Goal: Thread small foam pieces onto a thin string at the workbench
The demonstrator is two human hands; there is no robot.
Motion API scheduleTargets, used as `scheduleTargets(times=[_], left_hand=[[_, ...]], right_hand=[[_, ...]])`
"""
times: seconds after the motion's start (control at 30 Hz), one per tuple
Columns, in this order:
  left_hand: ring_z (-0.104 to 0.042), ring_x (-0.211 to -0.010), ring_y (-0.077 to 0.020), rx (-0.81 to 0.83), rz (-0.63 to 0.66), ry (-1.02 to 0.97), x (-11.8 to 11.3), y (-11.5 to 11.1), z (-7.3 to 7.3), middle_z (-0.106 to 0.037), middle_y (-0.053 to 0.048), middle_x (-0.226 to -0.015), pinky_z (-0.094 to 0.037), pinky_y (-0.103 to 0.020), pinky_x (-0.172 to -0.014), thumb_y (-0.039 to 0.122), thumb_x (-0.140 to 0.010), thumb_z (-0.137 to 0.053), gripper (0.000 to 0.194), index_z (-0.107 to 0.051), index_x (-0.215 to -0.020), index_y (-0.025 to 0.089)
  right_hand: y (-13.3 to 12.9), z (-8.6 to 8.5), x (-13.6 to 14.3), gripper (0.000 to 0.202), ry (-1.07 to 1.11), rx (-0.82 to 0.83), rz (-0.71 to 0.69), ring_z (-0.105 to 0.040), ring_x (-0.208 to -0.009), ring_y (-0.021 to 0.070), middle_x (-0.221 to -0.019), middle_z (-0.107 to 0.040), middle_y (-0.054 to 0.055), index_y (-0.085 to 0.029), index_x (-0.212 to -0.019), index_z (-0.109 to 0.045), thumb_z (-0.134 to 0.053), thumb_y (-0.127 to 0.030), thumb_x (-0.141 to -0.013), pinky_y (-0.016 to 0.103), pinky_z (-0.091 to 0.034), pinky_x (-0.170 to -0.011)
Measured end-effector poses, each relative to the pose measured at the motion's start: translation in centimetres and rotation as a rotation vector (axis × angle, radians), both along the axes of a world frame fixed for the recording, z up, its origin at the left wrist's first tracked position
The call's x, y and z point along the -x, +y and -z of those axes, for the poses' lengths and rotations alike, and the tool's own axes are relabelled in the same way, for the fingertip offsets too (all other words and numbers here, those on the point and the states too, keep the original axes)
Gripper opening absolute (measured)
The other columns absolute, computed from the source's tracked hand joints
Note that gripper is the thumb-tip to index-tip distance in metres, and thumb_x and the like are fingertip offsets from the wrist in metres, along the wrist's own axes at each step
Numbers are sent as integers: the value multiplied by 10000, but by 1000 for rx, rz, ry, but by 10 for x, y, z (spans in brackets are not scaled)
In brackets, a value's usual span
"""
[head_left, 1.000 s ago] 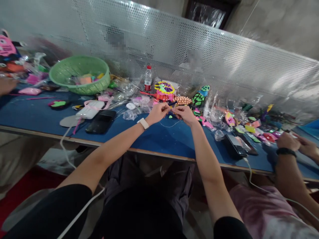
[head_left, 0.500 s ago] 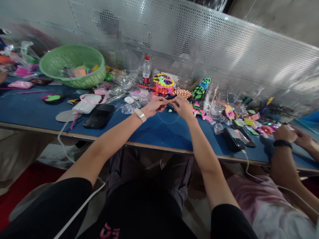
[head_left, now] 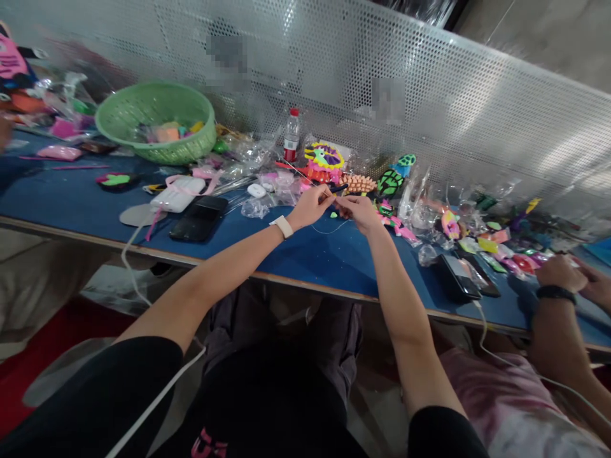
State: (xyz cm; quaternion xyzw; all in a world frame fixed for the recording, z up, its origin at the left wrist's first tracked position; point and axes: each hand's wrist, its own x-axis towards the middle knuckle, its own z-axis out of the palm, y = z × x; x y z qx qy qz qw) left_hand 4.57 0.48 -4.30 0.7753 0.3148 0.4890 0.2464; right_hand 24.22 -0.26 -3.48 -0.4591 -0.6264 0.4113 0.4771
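Observation:
My left hand (head_left: pixel 312 207) and my right hand (head_left: pixel 359 213) meet over the blue table, fingertips pinched close together. A thin pale thread (head_left: pixel 329 231) hangs in a loose loop below them, running from one hand toward the other. Another fine line slants up and left from my left fingers. What my right fingertips pinch is too small to make out. Just behind the fingers shows a dark blue slender thing (head_left: pixel 338 189). Under my hands lies a small green piece (head_left: pixel 333 215). Colourful foam-like figures, one a yellow-rimmed round piece (head_left: pixel 324 156), sit behind.
A green basket (head_left: pixel 155 156), a red-capped bottle (head_left: pixel 291 137), a black phone (head_left: pixel 199 219) and a white corded device (head_left: pixel 176 194) stand to the left. Plastic-wrapped pieces and a dark box (head_left: pixel 452 280) lie right, near another person's hands (head_left: pixel 563 273). A perforated metal panel (head_left: pixel 334 70) rises behind.
The view has shifted slightly, so the scene sits farther right. My hands stay together with fingers regripped. The yellow bit between my fingertips no longer shows, and a fine line now slants from my left hand.

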Motion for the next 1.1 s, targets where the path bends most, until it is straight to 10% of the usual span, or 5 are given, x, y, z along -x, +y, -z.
scheduleTargets(times=[0.47, 0.8, 1.1], left_hand=[[-259, -452, -92, 673, 194, -274, -2, 4, -1, -349, 80, -537, -200, -270, -501, 225, -1075, -627, 302, -535, -787, 232], [-565, -656, -136, 100, 99, -34, 3, 0, -8, -666, -8, -742, -427, -283, -678, 171, -1019, -671, 178, -637, -844, 188], [-592, -694, -144, 27, 101, 16, 6, 0, -9, -744, -39, -840, -446, -276, -694, 161, -1008, -628, 130, -700, -901, 176]], right_hand=[[-9, 11, 9, 290, -353, -643, 192, -737, -908, 229, -1018, -814, 98, -243, -950, -853, -715, -493, -1000, 371, -605, -780], [-6, 0, 5, 638, 28, 12, 7, -525, -520, 113, -663, -685, 22, -213, -725, -756, -886, -834, -663, 272, -381, -477], [-10, -7, 2, 572, 2, -11, -65, -487, -525, 99, -640, -661, -1, -201, -705, -757, -962, -723, -590, 270, -354, -513]])
